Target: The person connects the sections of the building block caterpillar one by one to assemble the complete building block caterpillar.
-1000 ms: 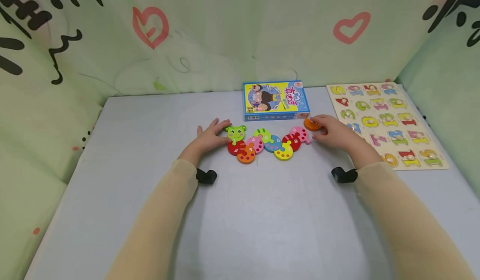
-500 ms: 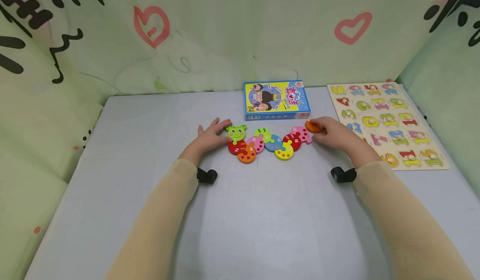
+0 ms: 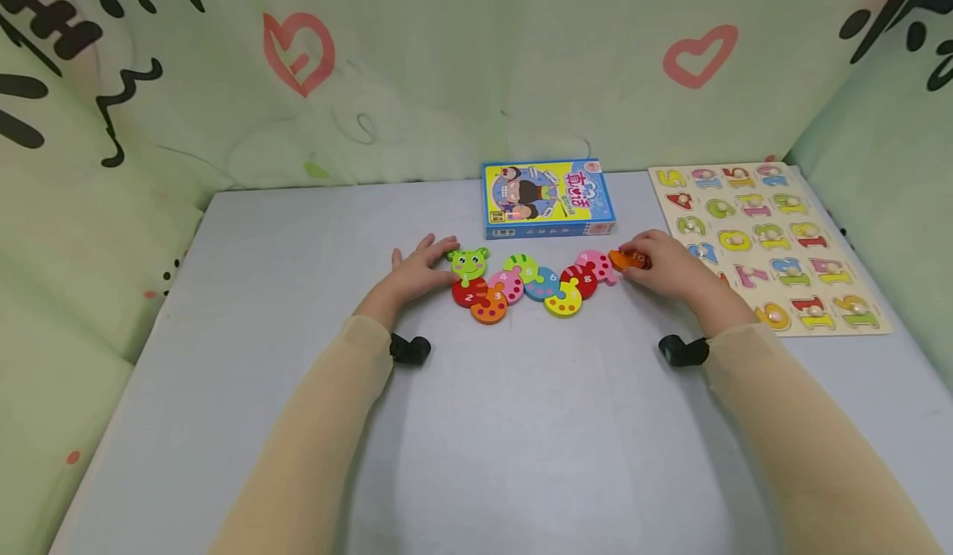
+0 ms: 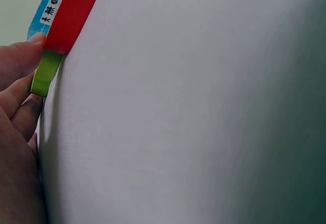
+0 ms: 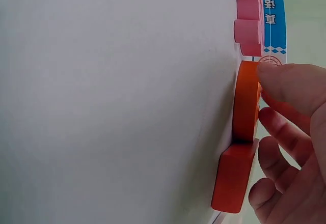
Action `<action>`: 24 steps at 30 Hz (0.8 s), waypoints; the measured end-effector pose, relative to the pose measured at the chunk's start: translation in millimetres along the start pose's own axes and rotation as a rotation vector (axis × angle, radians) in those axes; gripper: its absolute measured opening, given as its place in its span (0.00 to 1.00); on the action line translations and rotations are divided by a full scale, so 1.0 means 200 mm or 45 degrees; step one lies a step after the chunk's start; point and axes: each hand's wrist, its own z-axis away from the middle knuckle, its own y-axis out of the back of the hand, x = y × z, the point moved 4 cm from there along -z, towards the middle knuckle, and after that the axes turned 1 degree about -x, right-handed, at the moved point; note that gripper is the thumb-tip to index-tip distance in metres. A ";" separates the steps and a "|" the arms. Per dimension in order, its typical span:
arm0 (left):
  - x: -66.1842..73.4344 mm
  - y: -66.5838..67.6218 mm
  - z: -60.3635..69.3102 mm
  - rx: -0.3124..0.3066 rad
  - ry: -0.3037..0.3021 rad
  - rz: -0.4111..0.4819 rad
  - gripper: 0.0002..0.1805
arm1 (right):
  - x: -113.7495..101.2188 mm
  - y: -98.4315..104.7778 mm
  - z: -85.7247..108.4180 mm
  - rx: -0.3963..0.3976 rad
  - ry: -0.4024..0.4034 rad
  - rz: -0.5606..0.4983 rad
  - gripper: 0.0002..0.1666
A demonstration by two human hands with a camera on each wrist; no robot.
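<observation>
A row of joined, numbered caterpillar puzzle pieces lies across the table, with a smiling green head piece (image 3: 468,265) at its left end. My left hand (image 3: 412,276) rests beside that head, fingers spread and its thumb touching the pieces' edge. In the left wrist view, the thumb is at the red piece (image 4: 79,15) and green edge (image 4: 47,74). My right hand (image 3: 663,265) pinches an orange puzzle piece (image 3: 624,259) just right of the pink piece (image 3: 596,265). A red-orange block edge (image 5: 234,178) adjoins the orange piece (image 5: 246,102) in the right wrist view.
A blue and yellow box (image 3: 549,199) lies behind the row. At the right, a wooden knobbed puzzle board (image 3: 770,249) sits close to my right hand. Green curtains (image 3: 476,67) surround the table's (image 3: 521,439) back and sides.
The orange piece, in my right hand, has turned and moved slightly right and down, with more of its face showing. My left hand and the joined row have stayed in place.
</observation>
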 end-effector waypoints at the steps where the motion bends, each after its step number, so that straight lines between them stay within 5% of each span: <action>1: 0.00 0.00 0.00 0.002 0.004 0.000 0.32 | 0.00 0.00 0.00 0.001 -0.004 0.002 0.26; 14: -0.01 0.01 0.00 0.009 -0.009 -0.002 0.33 | -0.01 -0.03 0.10 0.050 0.099 0.076 0.27; 24: -0.01 -0.01 -0.01 0.001 -0.008 0.000 0.33 | 0.03 -0.06 0.19 0.041 0.088 0.105 0.27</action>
